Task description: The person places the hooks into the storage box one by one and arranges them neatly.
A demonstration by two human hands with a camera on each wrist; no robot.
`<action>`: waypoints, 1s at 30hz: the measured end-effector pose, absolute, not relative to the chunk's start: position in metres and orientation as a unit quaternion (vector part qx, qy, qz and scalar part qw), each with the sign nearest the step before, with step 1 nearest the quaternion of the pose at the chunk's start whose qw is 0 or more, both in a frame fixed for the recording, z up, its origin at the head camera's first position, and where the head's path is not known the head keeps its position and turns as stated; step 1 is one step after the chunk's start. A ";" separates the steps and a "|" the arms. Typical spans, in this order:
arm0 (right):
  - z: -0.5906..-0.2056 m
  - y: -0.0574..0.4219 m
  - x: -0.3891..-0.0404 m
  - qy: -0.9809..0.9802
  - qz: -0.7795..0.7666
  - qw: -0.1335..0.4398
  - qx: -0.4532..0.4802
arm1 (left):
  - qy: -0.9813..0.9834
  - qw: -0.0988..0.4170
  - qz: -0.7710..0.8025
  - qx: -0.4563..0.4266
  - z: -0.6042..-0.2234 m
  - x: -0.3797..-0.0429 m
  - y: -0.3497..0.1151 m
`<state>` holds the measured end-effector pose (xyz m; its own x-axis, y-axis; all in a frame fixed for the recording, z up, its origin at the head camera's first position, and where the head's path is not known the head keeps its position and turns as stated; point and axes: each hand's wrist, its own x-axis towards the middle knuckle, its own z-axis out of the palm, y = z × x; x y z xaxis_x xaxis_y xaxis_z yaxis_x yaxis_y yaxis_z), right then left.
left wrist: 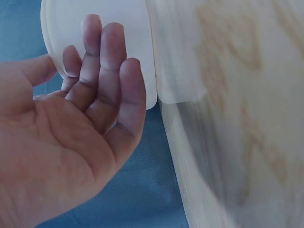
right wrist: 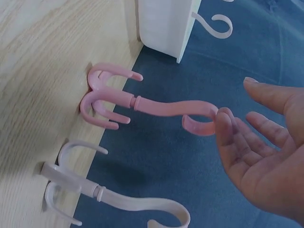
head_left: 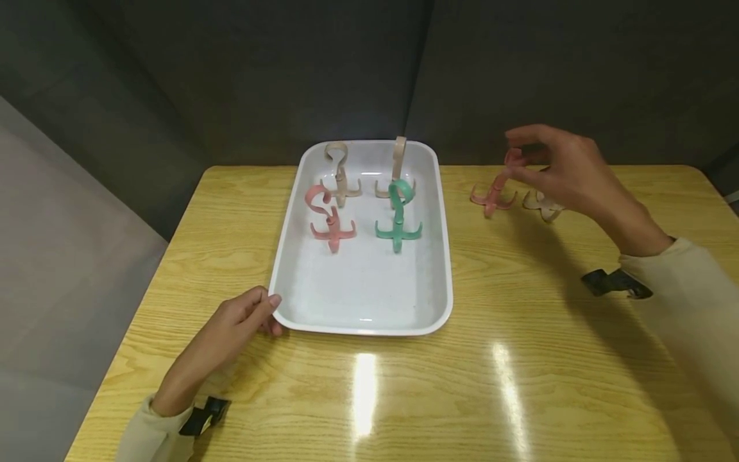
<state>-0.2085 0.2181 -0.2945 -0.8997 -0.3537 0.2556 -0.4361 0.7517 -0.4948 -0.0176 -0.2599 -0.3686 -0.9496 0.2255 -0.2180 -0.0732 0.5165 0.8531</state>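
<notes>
My left hand (head_left: 233,327) grips the near left corner of a white tray (head_left: 358,295), thumb at its rim and the other fingers lower on its outside. Inside the tray stand a pink hanging hook (head_left: 333,232), a green one (head_left: 398,232) and two beige ones. My right hand (head_left: 568,170) is at the top curve of another pink hanging hook (right wrist: 166,108), which stands on its prongs right of the tray. Its thumb and fingers are apart; one fingertip is at the curve, and contact is unclear. Beside it stands a whitish hanging hook (right wrist: 137,203), partly behind the hand in the head view.
A wooden table (head_left: 277,398) carries everything. Dark grey cloth panels (head_left: 317,70) rise behind its back edge, close to the tray's far side. Black straps (head_left: 616,283) are on both sleeves.
</notes>
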 end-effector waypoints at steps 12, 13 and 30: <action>-0.299 0.227 -0.215 -0.944 0.270 0.048 0.186 | 0.860 0.152 0.485 0.045 -0.369 -0.017 -0.260; -0.300 0.228 -0.216 -0.943 0.273 0.044 0.183 | 0.860 0.152 0.485 0.045 -0.370 -0.017 -0.260; -0.315 0.226 -0.224 -0.940 0.274 0.039 0.200 | 0.859 0.151 0.487 0.050 -0.370 -0.018 -0.260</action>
